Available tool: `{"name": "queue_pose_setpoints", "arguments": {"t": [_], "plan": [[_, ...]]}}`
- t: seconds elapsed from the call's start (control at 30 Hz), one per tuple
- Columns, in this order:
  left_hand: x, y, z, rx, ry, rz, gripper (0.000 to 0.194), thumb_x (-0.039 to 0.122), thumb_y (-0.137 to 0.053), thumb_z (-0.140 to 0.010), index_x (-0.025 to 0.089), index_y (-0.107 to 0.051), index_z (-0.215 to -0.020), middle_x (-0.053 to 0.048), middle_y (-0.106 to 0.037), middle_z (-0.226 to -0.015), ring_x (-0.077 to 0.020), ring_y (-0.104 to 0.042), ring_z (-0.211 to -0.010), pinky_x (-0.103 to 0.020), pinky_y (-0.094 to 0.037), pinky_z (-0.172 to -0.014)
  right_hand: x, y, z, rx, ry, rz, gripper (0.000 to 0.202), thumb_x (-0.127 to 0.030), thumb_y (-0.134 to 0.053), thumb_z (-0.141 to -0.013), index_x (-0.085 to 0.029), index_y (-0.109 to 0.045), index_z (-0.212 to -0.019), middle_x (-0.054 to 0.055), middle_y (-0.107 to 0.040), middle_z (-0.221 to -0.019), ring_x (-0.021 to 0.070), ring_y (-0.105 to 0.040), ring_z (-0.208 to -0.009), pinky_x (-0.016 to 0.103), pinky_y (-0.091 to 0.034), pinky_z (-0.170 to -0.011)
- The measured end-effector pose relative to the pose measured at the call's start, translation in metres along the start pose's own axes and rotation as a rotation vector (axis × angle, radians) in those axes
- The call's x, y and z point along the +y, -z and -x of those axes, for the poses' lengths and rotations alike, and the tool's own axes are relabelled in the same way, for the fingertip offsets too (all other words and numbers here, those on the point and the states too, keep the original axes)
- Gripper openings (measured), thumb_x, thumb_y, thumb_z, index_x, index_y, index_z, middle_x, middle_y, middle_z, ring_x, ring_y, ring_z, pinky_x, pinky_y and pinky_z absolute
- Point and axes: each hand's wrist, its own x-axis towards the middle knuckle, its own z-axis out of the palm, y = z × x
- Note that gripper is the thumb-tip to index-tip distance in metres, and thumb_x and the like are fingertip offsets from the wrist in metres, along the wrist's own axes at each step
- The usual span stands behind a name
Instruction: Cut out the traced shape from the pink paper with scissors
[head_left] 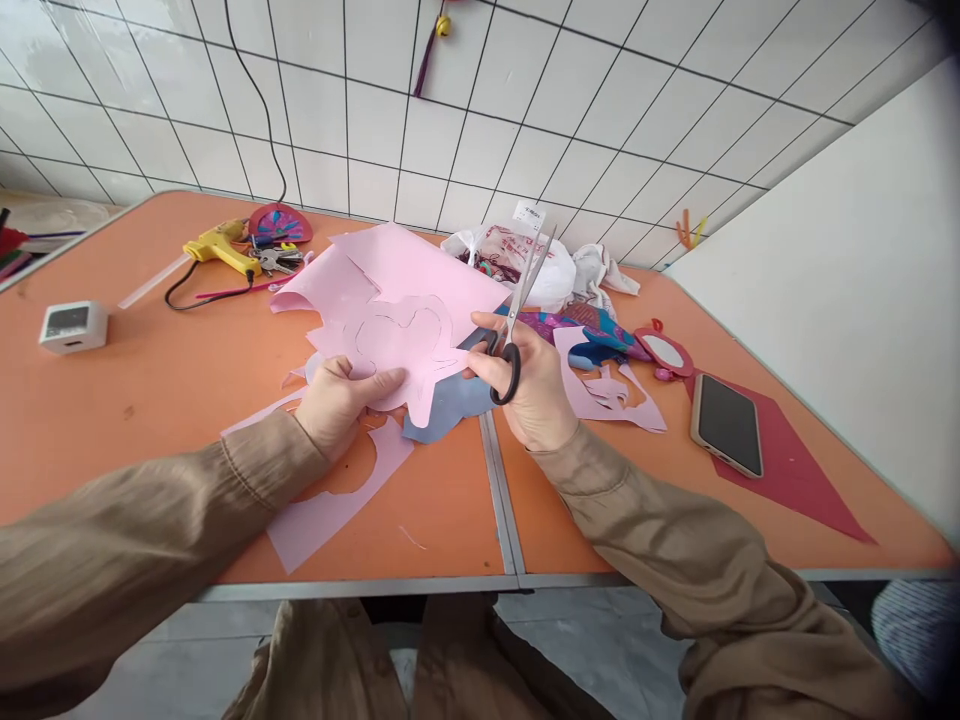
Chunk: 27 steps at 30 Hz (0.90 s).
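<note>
My left hand (341, 400) grips the lower left edge of a pink sheet (405, 345), thumb on top. A heart-like outline is drawn on the sheet, and its lower edge is cut into an irregular shape. My right hand (529, 385) has scissors with black handles (523, 290) hooked on its fingers, blades pointing up and slightly parted. Its fingertips also touch the right tip of the pink sheet. Beneath lie a blue-grey piece (450, 405) and a pink offcut (337, 510) with a curved cutout.
A yellow glue gun (221, 248), keys (277, 258) and a white box (73, 327) are at the left. Toward the right are a pink scrap (600, 390), a phone (727, 425) on red sheet (802, 470), a round mirror (664, 352) and a white plastic bag (551, 275).
</note>
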Motion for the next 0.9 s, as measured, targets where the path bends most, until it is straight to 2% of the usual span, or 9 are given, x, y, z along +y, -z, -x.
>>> {"name": "queue_pose_setpoints", "arguments": {"t": [0.1, 0.17, 0.27, 0.33, 0.43, 0.53, 0.63, 0.77, 0.9], "plan": [[0.003, -0.001, 0.000, -0.038, 0.016, -0.018, 0.032, 0.036, -0.092, -0.056, 0.012, -0.072, -0.064, -0.008, -0.068, -0.056, -0.0186, -0.063, -0.050, -0.026, -0.044, -0.043, 0.002, 0.000, -0.001, -0.003, 0.025, 0.029, 0.041, -0.019, -0.077, -0.057, -0.018, -0.069, -0.098, -0.009, -0.062, -0.061, 0.0104, -0.060, -0.053, 0.028, -0.048, -0.057], [0.005, 0.001, -0.001, -0.041, 0.026, -0.023, 0.034, 0.036, -0.093, -0.055, 0.012, -0.075, -0.071, -0.008, -0.071, -0.060, -0.0200, -0.064, -0.052, -0.027, -0.046, -0.043, 0.002, 0.001, -0.001, -0.023, 0.057, 0.076, 0.038, -0.018, -0.074, -0.059, -0.018, -0.069, -0.097, -0.009, -0.061, -0.061, 0.0103, -0.059, -0.053, 0.027, -0.046, -0.055], [0.006, 0.004, -0.003, -0.012, -0.038, 0.003, 0.039, 0.031, -0.094, -0.054, 0.015, -0.079, -0.086, -0.009, -0.078, -0.082, -0.0240, -0.071, -0.074, -0.030, -0.056, -0.061, 0.000, 0.004, -0.001, -0.070, 0.077, 0.114, 0.036, -0.019, -0.075, -0.060, -0.018, -0.069, -0.096, -0.008, -0.062, -0.062, 0.0105, -0.058, -0.053, 0.028, -0.045, -0.055], [0.005, 0.005, -0.004, -0.001, -0.070, 0.013, 0.041, 0.028, -0.095, -0.054, 0.016, -0.080, -0.090, -0.009, -0.079, -0.094, -0.0269, -0.072, -0.091, -0.033, -0.058, -0.075, -0.001, 0.006, -0.002, -0.075, 0.062, 0.080, 0.034, -0.024, -0.076, -0.064, -0.018, -0.068, -0.096, -0.006, -0.064, -0.063, 0.0121, -0.060, -0.054, 0.030, -0.047, -0.057], [0.004, 0.005, -0.003, -0.031, -0.064, 0.005, 0.041, 0.029, -0.094, -0.055, 0.016, -0.080, -0.092, -0.010, -0.079, -0.098, -0.0302, -0.070, -0.099, -0.037, -0.057, -0.081, -0.003, 0.010, -0.005, -0.057, -0.006, -0.034, 0.036, -0.034, -0.078, -0.067, -0.018, -0.066, -0.097, -0.003, -0.069, -0.066, 0.0152, -0.064, -0.058, 0.033, -0.050, -0.062], [0.003, 0.004, -0.003, -0.080, -0.061, 0.016, 0.039, 0.028, -0.092, -0.059, 0.017, -0.079, -0.094, -0.010, -0.079, -0.101, -0.0297, -0.069, -0.102, -0.037, -0.056, -0.084, -0.004, 0.011, -0.007, -0.119, -0.122, -0.121, 0.044, -0.035, -0.082, -0.062, -0.019, -0.065, -0.100, 0.000, -0.072, -0.072, 0.0179, -0.067, -0.066, 0.034, -0.050, -0.066], [0.002, 0.004, -0.003, -0.094, -0.058, 0.041, 0.038, 0.028, -0.092, -0.060, 0.019, -0.079, -0.095, -0.008, -0.079, -0.100, -0.0292, -0.069, -0.100, -0.038, -0.055, -0.083, -0.004, 0.008, -0.005, -0.174, -0.188, -0.127, 0.043, -0.027, -0.082, -0.059, -0.019, -0.068, -0.098, -0.001, -0.071, -0.073, 0.0171, -0.065, -0.071, 0.031, -0.046, -0.065], [0.000, 0.004, -0.004, -0.120, -0.065, 0.043, 0.034, 0.028, -0.092, -0.059, 0.020, -0.080, -0.089, -0.007, -0.078, -0.095, -0.0279, -0.069, -0.094, -0.038, -0.055, -0.081, -0.003, 0.002, -0.001, -0.174, -0.218, -0.130, 0.038, -0.019, -0.080, -0.054, -0.019, -0.070, -0.091, -0.006, -0.063, -0.066, 0.0114, -0.055, -0.062, 0.027, -0.040, -0.061], [-0.002, 0.004, -0.004, -0.165, -0.059, 0.023, 0.032, 0.030, -0.092, -0.059, 0.019, -0.080, -0.087, -0.008, -0.078, -0.093, -0.0297, -0.068, -0.096, -0.040, -0.054, -0.083, -0.001, 0.001, 0.000, -0.188, -0.190, -0.116, 0.035, -0.016, -0.078, -0.056, -0.018, -0.071, -0.090, -0.006, -0.061, -0.067, 0.0118, -0.054, -0.066, 0.027, -0.038, -0.063]]}}
